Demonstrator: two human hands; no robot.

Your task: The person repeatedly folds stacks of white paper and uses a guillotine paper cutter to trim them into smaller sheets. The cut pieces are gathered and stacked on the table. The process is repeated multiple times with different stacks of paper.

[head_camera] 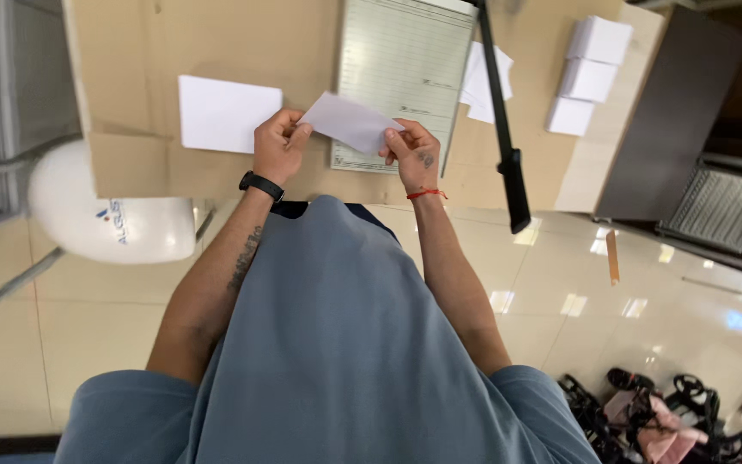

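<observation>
Both hands, left hand (279,146) and right hand (410,153), pinch paper slip (349,122) over cardboard-covered table (130,51); glossy tiled floor (113,318).

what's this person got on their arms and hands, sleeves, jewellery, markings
Both arms are bare below short blue-grey sleeves. The left hand has a black watch at the wrist and a dark tattoo along the forearm. The right hand carries a small dark marking on its back and a thin red string bracelet.

Small white paper sheet (349,122), flat, tilted, pinched at both ends, above paper cutter's near edge
</observation>
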